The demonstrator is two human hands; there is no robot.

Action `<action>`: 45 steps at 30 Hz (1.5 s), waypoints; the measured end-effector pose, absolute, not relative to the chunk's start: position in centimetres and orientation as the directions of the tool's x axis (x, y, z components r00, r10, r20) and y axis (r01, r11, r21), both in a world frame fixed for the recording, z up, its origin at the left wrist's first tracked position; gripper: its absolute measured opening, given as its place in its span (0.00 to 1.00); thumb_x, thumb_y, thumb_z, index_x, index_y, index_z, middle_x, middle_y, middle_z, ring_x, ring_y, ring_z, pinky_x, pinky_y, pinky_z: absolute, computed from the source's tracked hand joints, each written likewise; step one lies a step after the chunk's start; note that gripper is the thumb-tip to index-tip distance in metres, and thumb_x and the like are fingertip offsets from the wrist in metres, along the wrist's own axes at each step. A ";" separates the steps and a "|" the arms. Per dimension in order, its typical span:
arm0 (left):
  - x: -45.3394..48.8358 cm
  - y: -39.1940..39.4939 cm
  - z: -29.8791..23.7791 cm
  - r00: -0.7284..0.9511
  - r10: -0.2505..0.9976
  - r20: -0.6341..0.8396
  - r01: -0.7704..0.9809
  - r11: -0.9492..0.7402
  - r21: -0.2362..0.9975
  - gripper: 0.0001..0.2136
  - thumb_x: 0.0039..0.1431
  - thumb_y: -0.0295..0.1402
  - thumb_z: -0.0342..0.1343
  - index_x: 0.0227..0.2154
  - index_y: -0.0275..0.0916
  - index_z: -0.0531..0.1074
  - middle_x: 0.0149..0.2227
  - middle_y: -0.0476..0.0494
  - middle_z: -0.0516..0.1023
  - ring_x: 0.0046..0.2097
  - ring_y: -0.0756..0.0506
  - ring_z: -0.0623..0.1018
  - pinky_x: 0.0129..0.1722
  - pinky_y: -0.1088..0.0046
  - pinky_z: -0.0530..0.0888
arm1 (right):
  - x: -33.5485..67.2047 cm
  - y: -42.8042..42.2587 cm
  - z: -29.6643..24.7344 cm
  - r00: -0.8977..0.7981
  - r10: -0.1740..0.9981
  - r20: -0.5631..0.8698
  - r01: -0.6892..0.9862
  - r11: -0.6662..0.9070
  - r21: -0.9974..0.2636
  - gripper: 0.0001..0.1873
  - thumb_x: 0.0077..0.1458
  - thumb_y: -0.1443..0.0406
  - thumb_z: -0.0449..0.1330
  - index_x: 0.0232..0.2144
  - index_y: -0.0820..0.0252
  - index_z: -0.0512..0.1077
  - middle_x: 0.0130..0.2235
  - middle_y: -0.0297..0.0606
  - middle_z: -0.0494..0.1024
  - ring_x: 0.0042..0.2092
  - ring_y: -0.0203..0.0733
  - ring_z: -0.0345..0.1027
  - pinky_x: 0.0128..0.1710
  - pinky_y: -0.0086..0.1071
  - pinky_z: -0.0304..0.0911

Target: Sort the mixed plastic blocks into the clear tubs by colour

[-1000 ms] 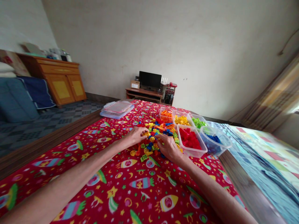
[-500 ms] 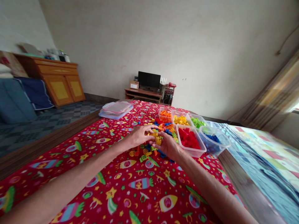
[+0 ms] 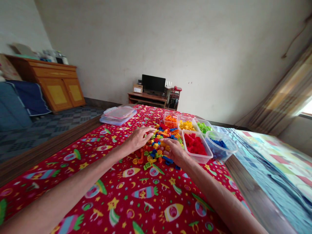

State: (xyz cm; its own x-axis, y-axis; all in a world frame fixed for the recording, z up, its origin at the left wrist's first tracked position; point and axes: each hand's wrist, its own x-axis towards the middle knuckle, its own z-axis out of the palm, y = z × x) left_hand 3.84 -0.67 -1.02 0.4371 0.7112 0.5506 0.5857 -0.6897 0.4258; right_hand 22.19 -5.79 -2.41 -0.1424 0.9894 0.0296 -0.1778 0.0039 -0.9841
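Observation:
Mixed building blocks in several colours lie in a loose pile (image 3: 148, 159) on a red patterned cloth (image 3: 136, 208). At the pile's left edge is my left hand (image 3: 139, 139), its fingers stretched over the blocks and thumb apart; a yellow block shows by its fingertips, and I cannot tell whether they touch. My right hand (image 3: 175, 150), on the pile's right side, is curled around yellow building blocks (image 3: 164, 146), partly hidden by the fingers. Close to it stands a clear tub of red blocks (image 3: 195, 144).
Behind are clear tubs of orange blocks (image 3: 170, 121), yellow blocks (image 3: 187, 125) and green blocks (image 3: 204, 127). A round tub (image 3: 231, 149) at the right holds blue blocks. Stacked lids (image 3: 118, 115) lie at the far left. A bed (image 3: 270, 169) adjoins the right side.
My left hand has drawn away from my right hand, leftward, and its fingers have spread. The right hand keeps the yellow blocks. The view has turned slightly right.

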 end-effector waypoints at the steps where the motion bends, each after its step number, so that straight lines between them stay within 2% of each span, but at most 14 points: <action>1: 3.3 0.1 -1.6 0.400 0.739 0.541 0.612 -0.655 0.442 0.17 0.60 0.39 0.45 0.44 0.38 0.74 0.46 0.42 0.79 0.46 0.43 0.77 0.49 0.68 0.72 | 22.3 -5.8 -2.2 -0.139 0.990 0.023 -0.161 0.000 -0.987 0.14 0.45 0.56 0.62 0.27 0.62 0.70 0.21 0.33 0.71 0.22 0.31 0.64 0.16 0.21 0.54; 3: 2.1 1.5 -3.0 0.304 0.801 0.516 0.655 -0.569 0.497 0.17 0.58 0.38 0.44 0.43 0.37 0.74 0.45 0.41 0.79 0.44 0.43 0.78 0.46 0.69 0.73 | 22.9 -5.9 -1.5 -0.132 0.991 0.014 -0.122 -0.003 -0.993 0.13 0.44 0.57 0.62 0.26 0.62 0.70 0.20 0.31 0.70 0.21 0.30 0.62 0.16 0.21 0.52; 7: 0.3 3.6 -6.0 0.164 0.899 0.407 0.676 -0.403 0.617 0.20 0.57 0.39 0.42 0.42 0.36 0.74 0.44 0.40 0.80 0.45 0.42 0.79 0.45 0.68 0.74 | 25.7 -5.4 0.9 -0.058 0.989 0.136 0.025 0.138 -0.990 0.13 0.46 0.57 0.61 0.27 0.63 0.72 0.22 0.33 0.73 0.23 0.31 0.65 0.19 0.21 0.57; 11: -0.2 4.4 -7.5 0.163 0.912 0.377 0.660 -0.385 0.645 0.21 0.57 0.43 0.42 0.41 0.38 0.75 0.42 0.41 0.81 0.44 0.41 0.79 0.43 0.67 0.75 | 29.9 -2.0 2.9 0.104 0.953 0.285 0.243 0.253 -0.936 0.13 0.48 0.60 0.59 0.32 0.65 0.73 0.25 0.37 0.76 0.27 0.35 0.71 0.22 0.23 0.63; 14: -0.2 4.3 -7.7 0.190 0.894 0.406 0.696 -0.414 0.586 0.20 0.57 0.43 0.43 0.42 0.39 0.75 0.42 0.42 0.81 0.43 0.41 0.79 0.43 0.67 0.74 | 32.5 2.1 3.7 0.217 0.909 0.355 0.510 0.205 -0.836 0.12 0.51 0.64 0.56 0.33 0.68 0.74 0.23 0.39 0.75 0.26 0.37 0.73 0.23 0.25 0.65; 17: -0.2 4.1 -7.5 0.226 0.877 0.425 0.727 -0.442 0.526 0.19 0.57 0.40 0.42 0.41 0.39 0.75 0.43 0.41 0.80 0.43 0.42 0.78 0.44 0.67 0.73 | 34.1 5.7 4.2 0.253 0.899 0.358 0.713 0.077 -0.697 0.15 0.54 0.65 0.54 0.38 0.71 0.74 0.27 0.45 0.78 0.28 0.40 0.74 0.27 0.29 0.67; 21: -0.2 4.0 -7.5 0.286 0.840 0.461 0.714 -0.508 0.482 0.18 0.58 0.39 0.41 0.35 0.39 0.76 0.39 0.40 0.81 0.42 0.42 0.78 0.45 0.66 0.73 | 34.4 7.4 4.8 0.190 0.916 0.352 0.899 -0.018 -0.438 0.18 0.54 0.63 0.56 0.43 0.72 0.74 0.40 0.54 0.79 0.42 0.48 0.74 0.41 0.36 0.67; 24: -0.2 4.2 -7.6 0.293 0.833 0.469 0.704 -0.519 0.484 0.18 0.58 0.40 0.41 0.33 0.40 0.76 0.39 0.40 0.81 0.42 0.41 0.78 0.45 0.66 0.73 | 33.4 6.2 4.8 0.138 0.892 0.431 0.937 0.024 -0.349 0.18 0.56 0.64 0.55 0.45 0.68 0.74 0.44 0.52 0.78 0.46 0.47 0.72 0.46 0.35 0.64; 30: -0.2 4.3 -7.7 0.329 0.825 0.459 0.701 -0.539 0.466 0.19 0.58 0.40 0.40 0.35 0.38 0.76 0.41 0.39 0.80 0.44 0.41 0.77 0.48 0.64 0.72 | 31.0 -2.5 3.7 -0.137 0.790 0.598 0.903 0.348 -0.253 0.14 0.58 0.63 0.52 0.39 0.61 0.76 0.32 0.39 0.80 0.32 0.37 0.71 0.32 0.27 0.61; 33: -0.1 4.4 -7.7 0.337 0.817 0.469 0.696 -0.551 0.461 0.18 0.57 0.38 0.40 0.34 0.37 0.76 0.41 0.38 0.79 0.45 0.40 0.76 0.49 0.63 0.71 | 31.0 -8.2 2.6 -0.248 0.794 0.555 0.906 0.393 -0.156 0.17 0.60 0.63 0.49 0.25 0.61 0.72 0.21 0.35 0.72 0.21 0.32 0.60 0.23 0.27 0.54; 35: 0.0 4.4 -7.7 0.337 0.811 0.479 0.690 -0.559 0.460 0.18 0.56 0.37 0.40 0.33 0.38 0.75 0.41 0.38 0.79 0.45 0.40 0.77 0.49 0.63 0.71 | 31.6 -11.3 1.4 -0.291 0.834 0.469 0.911 0.391 -0.131 0.19 0.60 0.63 0.47 0.21 0.59 0.70 0.17 0.34 0.68 0.18 0.32 0.55 0.20 0.29 0.51; 37: 0.0 4.3 -7.7 0.343 0.804 0.485 0.686 -0.567 0.456 0.17 0.56 0.37 0.40 0.33 0.39 0.75 0.40 0.39 0.79 0.44 0.41 0.77 0.49 0.64 0.71 | 32.7 -13.7 -0.2 -0.333 0.847 0.415 0.900 0.417 -0.128 0.17 0.60 0.63 0.47 0.24 0.58 0.71 0.19 0.36 0.70 0.19 0.34 0.58 0.20 0.31 0.55; 39: 0.1 4.3 -7.7 0.340 0.805 0.486 0.691 -0.565 0.451 0.17 0.56 0.37 0.41 0.32 0.39 0.76 0.39 0.40 0.80 0.44 0.41 0.77 0.49 0.65 0.71 | 33.7 -15.1 -2.1 -0.393 0.791 0.469 0.858 0.499 -0.122 0.15 0.59 0.65 0.47 0.34 0.56 0.74 0.29 0.42 0.76 0.27 0.41 0.67 0.27 0.34 0.64; 45: 0.1 4.4 -7.8 0.345 0.794 0.501 0.695 -0.574 0.432 0.16 0.55 0.36 0.42 0.32 0.40 0.76 0.39 0.41 0.80 0.43 0.42 0.77 0.48 0.66 0.72 | 33.1 -14.4 -7.1 -0.420 0.743 0.521 0.811 0.565 -0.153 0.24 0.55 0.71 0.45 0.52 0.54 0.68 0.40 0.43 0.77 0.40 0.46 0.71 0.40 0.39 0.70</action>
